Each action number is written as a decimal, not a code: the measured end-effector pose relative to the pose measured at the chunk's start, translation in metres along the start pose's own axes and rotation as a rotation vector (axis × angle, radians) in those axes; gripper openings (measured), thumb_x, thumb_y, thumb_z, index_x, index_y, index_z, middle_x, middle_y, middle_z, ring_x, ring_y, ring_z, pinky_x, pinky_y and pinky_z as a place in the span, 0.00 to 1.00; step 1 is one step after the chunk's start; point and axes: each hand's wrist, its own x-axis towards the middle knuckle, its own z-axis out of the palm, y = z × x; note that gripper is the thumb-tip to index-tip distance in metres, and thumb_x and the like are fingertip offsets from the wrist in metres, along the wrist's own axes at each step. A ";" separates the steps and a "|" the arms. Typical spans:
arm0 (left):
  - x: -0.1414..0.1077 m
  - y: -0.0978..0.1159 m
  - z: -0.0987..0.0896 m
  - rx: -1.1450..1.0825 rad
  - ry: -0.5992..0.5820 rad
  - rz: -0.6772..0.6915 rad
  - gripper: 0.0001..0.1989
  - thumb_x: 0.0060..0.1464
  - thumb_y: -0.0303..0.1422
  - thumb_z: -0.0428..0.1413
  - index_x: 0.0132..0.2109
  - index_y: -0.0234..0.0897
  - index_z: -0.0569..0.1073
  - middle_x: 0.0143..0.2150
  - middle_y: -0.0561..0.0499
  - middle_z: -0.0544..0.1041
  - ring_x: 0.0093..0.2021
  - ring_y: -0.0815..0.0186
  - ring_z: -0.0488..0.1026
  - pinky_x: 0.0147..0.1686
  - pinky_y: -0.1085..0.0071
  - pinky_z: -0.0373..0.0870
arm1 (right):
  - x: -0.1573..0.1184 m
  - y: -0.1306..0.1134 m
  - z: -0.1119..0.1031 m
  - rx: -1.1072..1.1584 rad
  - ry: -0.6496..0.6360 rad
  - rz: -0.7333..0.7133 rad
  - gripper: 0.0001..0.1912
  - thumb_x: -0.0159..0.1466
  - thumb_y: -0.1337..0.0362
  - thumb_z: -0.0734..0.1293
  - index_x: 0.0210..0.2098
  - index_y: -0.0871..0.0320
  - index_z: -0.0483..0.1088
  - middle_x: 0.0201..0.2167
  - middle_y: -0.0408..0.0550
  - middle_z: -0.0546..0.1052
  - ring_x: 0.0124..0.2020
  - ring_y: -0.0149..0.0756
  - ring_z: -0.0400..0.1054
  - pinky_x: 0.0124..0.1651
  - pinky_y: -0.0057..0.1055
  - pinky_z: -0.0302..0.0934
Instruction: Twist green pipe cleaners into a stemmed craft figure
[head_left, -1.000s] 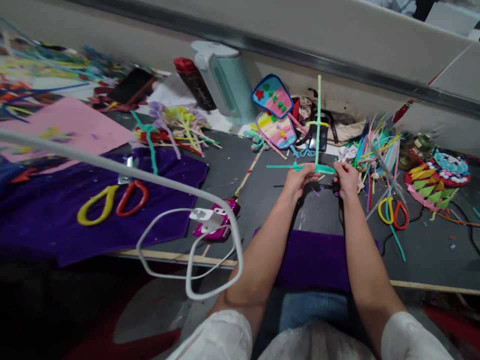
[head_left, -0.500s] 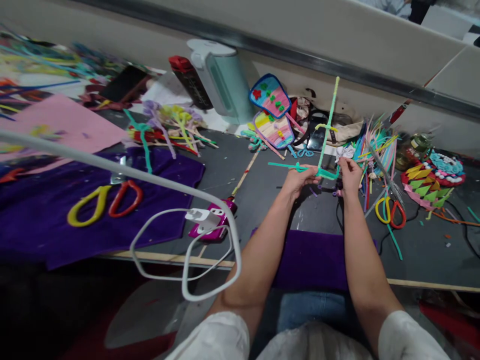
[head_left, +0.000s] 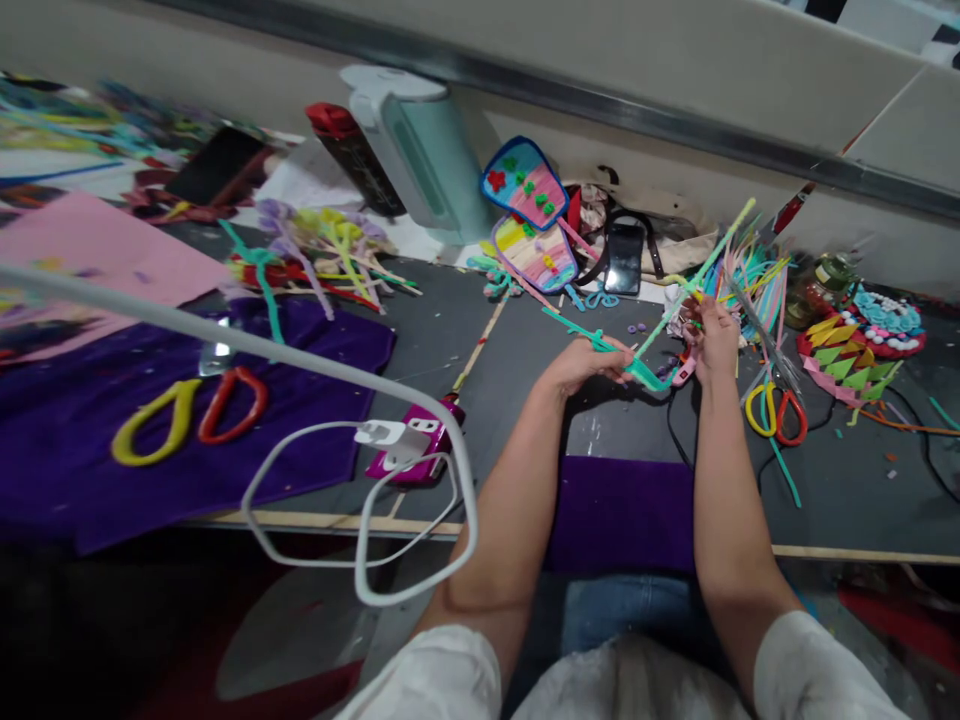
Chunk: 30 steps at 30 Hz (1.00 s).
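Observation:
Between my hands is a shape of twisted green pipe cleaners (head_left: 664, 325). It has one long stem leaning up to the right and a short yellow crosspiece (head_left: 681, 284). My left hand (head_left: 589, 365) is closed, pinching the shape at its lower joint, and a green end sticks out to the left. My right hand (head_left: 716, 335) has its fingers curled in at the stem near the yellow crosspiece; its fingertips are partly hidden. Just beyond that hand lies a bundle of loose coloured pipe cleaners (head_left: 761, 280).
Yellow-and-red scissors (head_left: 776, 412) lie right of my right arm, another pair (head_left: 191, 405) on purple cloth (head_left: 315, 440) at left. A white cable (head_left: 300, 350) crosses in front of a pink power socket (head_left: 412, 455). Behind stand a kettle (head_left: 431, 160), a phone (head_left: 623, 258) and craft panels (head_left: 529, 185).
My right hand has left the lower right end of the green shape and moved up and right to the stem. The stem, upright before, now leans right. The view has shifted slightly.

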 end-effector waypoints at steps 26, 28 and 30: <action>0.014 -0.005 0.006 -0.298 0.367 0.128 0.14 0.43 0.30 0.69 0.38 0.29 0.78 0.30 0.45 0.81 0.30 0.64 0.80 0.32 0.72 0.77 | -0.004 0.018 0.016 0.118 0.248 0.007 0.18 0.54 0.50 0.73 0.37 0.55 0.72 0.33 0.40 0.77 0.30 0.24 0.70 0.27 0.19 0.63; 0.015 -0.005 0.006 -0.367 0.415 0.159 0.14 0.43 0.30 0.69 0.39 0.30 0.78 0.30 0.47 0.81 0.30 0.66 0.80 0.32 0.73 0.77 | -0.012 0.019 0.025 0.138 0.185 0.094 0.18 0.52 0.52 0.75 0.35 0.55 0.71 0.31 0.38 0.75 0.27 0.24 0.69 0.24 0.19 0.62; 0.015 -0.004 0.007 -0.415 0.429 0.182 0.14 0.43 0.30 0.69 0.38 0.31 0.78 0.30 0.49 0.81 0.30 0.67 0.80 0.32 0.74 0.77 | -0.021 0.018 0.037 0.229 0.062 0.249 0.18 0.50 0.54 0.77 0.32 0.56 0.70 0.26 0.36 0.74 0.24 0.23 0.68 0.23 0.19 0.62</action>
